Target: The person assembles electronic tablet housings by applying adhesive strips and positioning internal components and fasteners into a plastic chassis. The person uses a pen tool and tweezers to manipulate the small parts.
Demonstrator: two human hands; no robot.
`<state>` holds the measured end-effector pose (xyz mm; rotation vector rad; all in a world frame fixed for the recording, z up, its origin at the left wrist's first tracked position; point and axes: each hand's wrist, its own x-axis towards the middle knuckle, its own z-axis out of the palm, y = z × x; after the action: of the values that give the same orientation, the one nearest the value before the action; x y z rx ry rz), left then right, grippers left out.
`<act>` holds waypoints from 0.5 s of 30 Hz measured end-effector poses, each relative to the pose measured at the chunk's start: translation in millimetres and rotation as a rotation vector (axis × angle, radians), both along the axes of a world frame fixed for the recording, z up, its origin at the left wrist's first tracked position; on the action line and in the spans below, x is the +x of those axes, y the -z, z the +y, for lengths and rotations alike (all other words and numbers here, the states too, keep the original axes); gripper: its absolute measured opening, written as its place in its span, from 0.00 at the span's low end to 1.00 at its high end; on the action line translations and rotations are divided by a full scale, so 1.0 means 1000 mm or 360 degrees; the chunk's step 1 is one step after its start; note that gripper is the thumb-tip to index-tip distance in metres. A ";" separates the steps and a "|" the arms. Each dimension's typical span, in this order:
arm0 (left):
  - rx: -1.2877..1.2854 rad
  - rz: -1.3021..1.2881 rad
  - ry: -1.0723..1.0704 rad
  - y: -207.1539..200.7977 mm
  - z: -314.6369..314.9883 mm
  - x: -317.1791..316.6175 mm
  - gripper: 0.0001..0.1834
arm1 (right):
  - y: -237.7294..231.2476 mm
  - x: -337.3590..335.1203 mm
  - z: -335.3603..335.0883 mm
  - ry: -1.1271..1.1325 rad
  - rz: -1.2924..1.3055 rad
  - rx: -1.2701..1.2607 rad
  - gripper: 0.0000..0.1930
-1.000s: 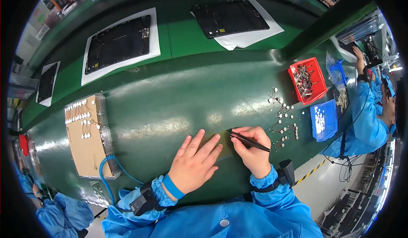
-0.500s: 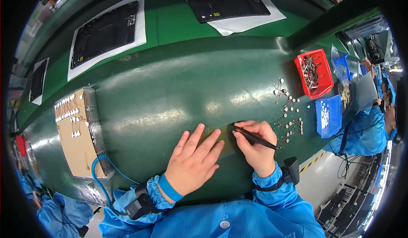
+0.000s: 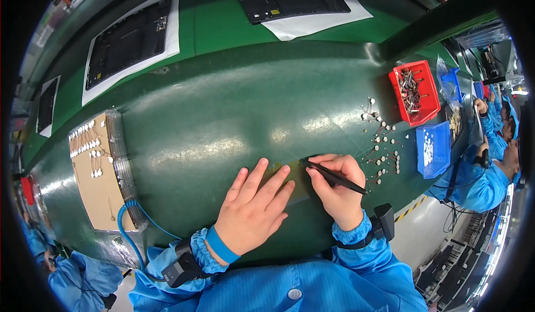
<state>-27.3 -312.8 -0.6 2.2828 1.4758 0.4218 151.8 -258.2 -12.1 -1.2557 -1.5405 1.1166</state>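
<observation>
My left hand (image 3: 253,214) lies flat on the green table (image 3: 189,111) with fingers spread, holding nothing. Its fingertips rest at the edge of a thin, yellowish see-through sheet (image 3: 299,186). On the other side of that sheet, my right hand (image 3: 341,192) is closed round slim black tweezers (image 3: 337,179), held like a pen. Their tip points left, at the sheet's upper right; anything at the tip is too small to make out. Right of this hand lie several small white round parts with thin wires (image 3: 380,149).
A red bin (image 3: 428,103) of wired parts and a blue bin (image 3: 440,158) of white pieces stand at right. At left, a cardboard-topped stack (image 3: 103,195) carries more wired parts. Black panels (image 3: 131,41) on white sheets lie beyond the table. A blue coiled cord (image 3: 123,223) runs near my left wrist. A co-worker (image 3: 473,175) sits at right.
The black panels have shifted slightly left. My hands keep nearly the same pose, the tweezers' tip barely moved. At right, the co-worker's arms and the pale sheet there have moved.
</observation>
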 end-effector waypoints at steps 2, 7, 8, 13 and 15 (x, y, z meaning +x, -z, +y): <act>-0.0003 -0.0003 -0.0001 0.000 0.000 0.000 0.32 | 0.000 0.001 0.000 -0.0003 -0.0041 0.0027 0.08; -0.0002 0.0008 0.0001 0.000 0.000 0.000 0.32 | 0.003 0.000 0.002 0.0022 -0.0047 0.0139 0.09; -0.0004 0.0008 0.0001 0.000 0.000 0.000 0.32 | 0.003 0.000 0.002 0.0021 -0.0029 0.0142 0.09; -0.0002 0.0011 0.0001 0.000 0.000 0.000 0.32 | 0.002 0.000 0.002 0.0015 -0.0019 0.0129 0.09; -0.0005 0.0011 0.0003 0.000 0.000 0.000 0.32 | 0.003 0.000 0.001 0.0011 -0.0016 0.0130 0.09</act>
<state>-26.9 -313.0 -0.7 2.2849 1.4766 0.4111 151.7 -257.0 -15.3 -1.2126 -1.5723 1.0344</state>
